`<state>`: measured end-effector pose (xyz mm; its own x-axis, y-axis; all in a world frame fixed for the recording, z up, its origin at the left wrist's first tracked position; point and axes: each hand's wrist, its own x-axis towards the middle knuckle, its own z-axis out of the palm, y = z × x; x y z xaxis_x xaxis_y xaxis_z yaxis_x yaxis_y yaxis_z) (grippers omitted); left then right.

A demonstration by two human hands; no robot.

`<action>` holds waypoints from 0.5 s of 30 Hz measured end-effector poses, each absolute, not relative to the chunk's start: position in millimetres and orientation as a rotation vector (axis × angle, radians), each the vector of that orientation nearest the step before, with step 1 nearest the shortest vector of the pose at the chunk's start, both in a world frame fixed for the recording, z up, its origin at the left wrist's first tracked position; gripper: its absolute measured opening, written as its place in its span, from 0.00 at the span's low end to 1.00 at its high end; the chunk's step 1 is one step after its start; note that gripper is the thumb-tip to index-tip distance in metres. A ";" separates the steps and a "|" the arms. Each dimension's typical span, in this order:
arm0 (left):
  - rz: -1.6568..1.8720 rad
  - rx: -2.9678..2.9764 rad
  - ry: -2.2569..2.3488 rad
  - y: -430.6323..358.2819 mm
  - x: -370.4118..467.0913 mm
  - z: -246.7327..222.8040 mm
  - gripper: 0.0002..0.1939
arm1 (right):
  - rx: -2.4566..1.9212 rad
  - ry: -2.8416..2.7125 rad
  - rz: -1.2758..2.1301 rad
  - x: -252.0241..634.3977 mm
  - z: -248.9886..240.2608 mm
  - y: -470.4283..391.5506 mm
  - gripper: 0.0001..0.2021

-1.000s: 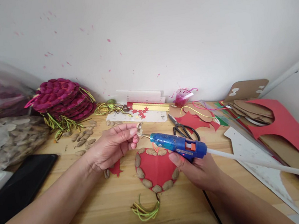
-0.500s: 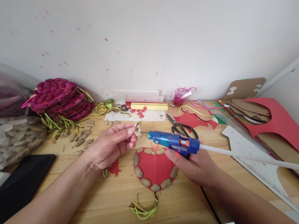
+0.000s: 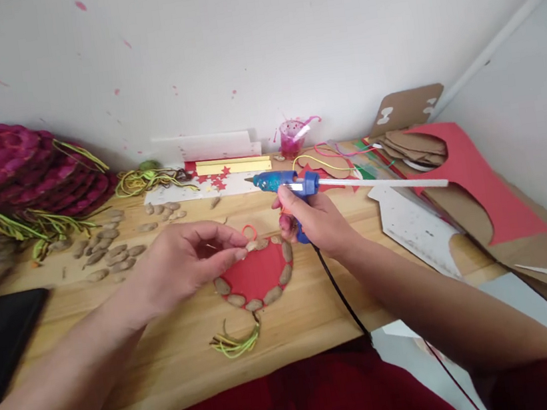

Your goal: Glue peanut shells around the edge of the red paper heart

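Note:
My left hand is over the upper left rim of a round red piece, thumb and fingers pinched on a peanut shell at its edge; the fingers partly hide it. More peanut shells line the rim. An orange loop stands at the top, and a green and yellow yarn tassel hangs at the bottom. My right hand grips a blue glue gun above and to the right of the piece. Its nozzle points left, and a long white glue stick sticks out behind.
Loose peanut shells lie on the left, by a black flat device and stacked magenta pieces. Red stars, yarn and a stained cup stand at the back. Cardboard and red paper sheets lie right.
My left hand has brought the peanut shell down from the nozzle to the red piece's rim. The glue gun has moved up and away from it. The view has shifted too.

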<state>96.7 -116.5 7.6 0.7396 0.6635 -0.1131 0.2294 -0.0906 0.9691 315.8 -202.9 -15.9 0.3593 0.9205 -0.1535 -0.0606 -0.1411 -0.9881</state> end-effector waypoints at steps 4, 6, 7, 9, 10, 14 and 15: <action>0.470 2.031 0.756 -137.5 110.8 6.6 0.04 | -1.413 -0.825 0.927 318.3 -26.7 -209.8 0.29; 0.491 2.207 0.761 -147.5 119.7 6.1 0.05 | -1.396 -0.858 0.893 319.9 -32.5 -212.1 0.28; 0.504 2.273 0.766 -152.0 124.2 5.6 0.05 | -1.390 -0.888 0.881 320.5 -34.9 -212.8 0.27; 0.551 2.348 0.781 -159.7 132.4 3.7 0.05 | -1.374 -0.940 0.862 321.5 -38.4 -213.6 0.25; 0.578 2.367 0.790 -162.5 135.6 2.5 0.05 | -1.365 -0.957 0.858 321.9 -39.7 -213.9 0.24; 0.567 2.483 0.868 -168.0 142.0 -1.8 0.05 | -1.357 -1.011 0.867 322.8 -43.3 -214.8 0.22; 0.502 2.538 0.904 -168.5 142.3 -1.9 0.05 | -1.364 -1.027 0.877 323.0 -43.8 -214.7 0.22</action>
<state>142.3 -168.5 -1.9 0.7265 0.6582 0.1973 0.5152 -0.7117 0.4775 323.0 -214.7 -43.8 0.3358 0.9395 0.0676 0.0808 0.0428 -0.9958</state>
